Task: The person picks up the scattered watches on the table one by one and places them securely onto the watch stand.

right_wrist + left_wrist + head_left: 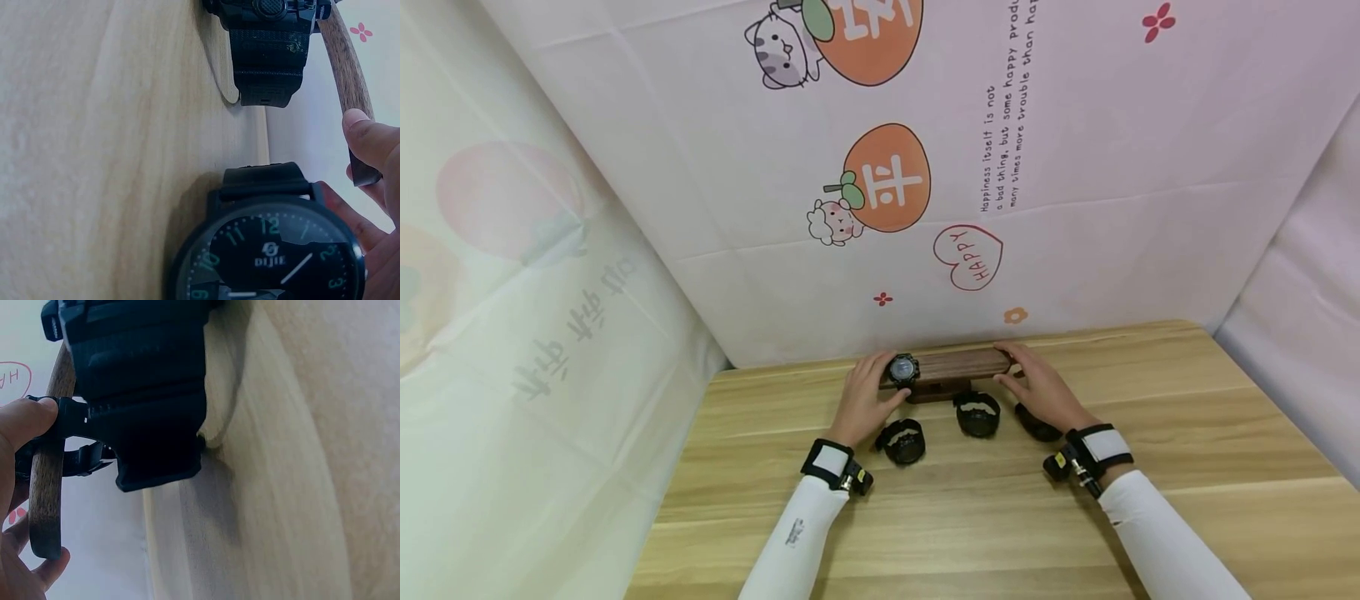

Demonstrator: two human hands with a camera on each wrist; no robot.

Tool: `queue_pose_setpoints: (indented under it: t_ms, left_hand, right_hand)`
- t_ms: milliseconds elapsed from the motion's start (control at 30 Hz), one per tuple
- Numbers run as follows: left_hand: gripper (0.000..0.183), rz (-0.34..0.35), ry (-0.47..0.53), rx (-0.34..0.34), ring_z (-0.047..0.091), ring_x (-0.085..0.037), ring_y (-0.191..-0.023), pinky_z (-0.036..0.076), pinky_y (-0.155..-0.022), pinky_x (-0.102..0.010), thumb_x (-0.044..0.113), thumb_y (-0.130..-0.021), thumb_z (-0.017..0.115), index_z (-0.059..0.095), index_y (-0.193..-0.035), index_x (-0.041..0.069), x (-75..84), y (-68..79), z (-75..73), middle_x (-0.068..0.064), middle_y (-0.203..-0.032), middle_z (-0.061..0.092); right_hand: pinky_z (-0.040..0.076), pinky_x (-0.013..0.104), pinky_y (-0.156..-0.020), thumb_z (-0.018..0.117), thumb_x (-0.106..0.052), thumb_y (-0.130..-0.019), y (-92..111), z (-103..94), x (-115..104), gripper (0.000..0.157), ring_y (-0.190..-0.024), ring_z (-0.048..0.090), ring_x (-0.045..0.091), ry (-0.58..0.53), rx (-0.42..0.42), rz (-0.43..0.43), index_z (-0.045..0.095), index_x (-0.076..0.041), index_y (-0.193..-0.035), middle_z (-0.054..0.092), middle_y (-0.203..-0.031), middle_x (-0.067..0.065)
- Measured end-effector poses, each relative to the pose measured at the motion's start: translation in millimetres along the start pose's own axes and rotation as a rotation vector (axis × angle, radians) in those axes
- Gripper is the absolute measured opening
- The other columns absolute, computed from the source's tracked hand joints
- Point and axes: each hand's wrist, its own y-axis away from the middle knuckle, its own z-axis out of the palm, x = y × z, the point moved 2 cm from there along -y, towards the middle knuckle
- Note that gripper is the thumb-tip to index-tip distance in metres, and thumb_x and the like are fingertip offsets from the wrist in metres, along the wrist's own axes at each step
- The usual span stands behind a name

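A dark wooden watch stand (966, 365) stands at the back of the table, its long bar lying crosswise. Near the bar's left end sits a black wristwatch (903, 369), dial up. My left hand (867, 402) is around that watch and the bar end; its thumb presses the watch strap (76, 419) against the bar's side. At the other end, my right hand (1045, 389) pinches the bar (351, 81) between thumb and fingers. The stand's base shows only partly below the bar.
In front of the stand lie a black watch (904, 442) at left, another black watch (977, 415) in the middle, and a black DIJIE watch (1037, 423) under my right wrist. A printed cloth (1075, 250) hangs right behind the wooden table (970, 525).
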Motion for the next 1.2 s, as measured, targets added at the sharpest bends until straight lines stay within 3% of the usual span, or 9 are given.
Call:
queue_pose_setpoints:
  t_ms: [367, 600, 900, 1200]
  left_hand:
    - [0.072, -0.02, -0.008, -0.024, 0.033, -0.016, -0.133, 0.031, -0.11, -0.049, 0.049, -0.089, 0.064, 0.035, -0.149, 0.023, 3.3, -3.6, 3.9, 0.0, -0.145, 0.043]
    - [0.071, 0.01, -0.024, 0.002, 0.033, -0.015, -0.133, 0.03, -0.109, -0.054, 0.049, -0.088, 0.065, 0.036, -0.148, 0.022, 5.5, -4.8, 8.7, 0.0, -0.143, 0.044]
    - [0.071, 0.033, -0.037, 0.03, 0.035, -0.019, -0.134, 0.023, -0.11, -0.062, 0.049, -0.088, 0.065, 0.038, -0.147, 0.022, 8.6, -6.3, 9.5, -0.002, -0.143, 0.047]
    - [0.07, 0.051, -0.037, 0.046, 0.034, -0.02, -0.134, 0.026, -0.107, -0.065, 0.047, -0.088, 0.066, 0.038, -0.147, 0.022, 12.5, -7.2, 12.0, 0.0, -0.143, 0.046]
  right_hand:
    - [0.054, 0.049, -0.085, 0.063, -0.023, -0.094, -1.1, 0.0, -1.1, 0.056, -0.112, 0.052, 0.023, 0.0, 0.003, -0.002, 0.041, -0.013, -0.145, 0.047, -0.139, 0.008]
    - [0.055, 0.047, -0.081, 0.063, -0.023, -0.094, 1.0, -0.1, -0.6, 0.057, -0.107, 0.055, 0.022, 0.015, 0.009, -0.006, 0.04, -0.018, -0.145, 0.047, -0.139, 0.008]
    - [0.054, 0.048, -0.082, 0.064, -0.021, -0.094, 0.7, 0.0, -1.1, 0.056, -0.109, 0.054, 0.023, 0.004, 0.016, -0.017, 0.041, -0.015, -0.145, 0.047, -0.139, 0.009]
    - [0.055, 0.047, -0.08, 0.064, -0.021, -0.094, 1.3, 0.7, -1.1, 0.057, -0.107, 0.055, 0.022, 0.009, 0.027, -0.026, 0.04, -0.02, -0.145, 0.048, -0.138, 0.008]
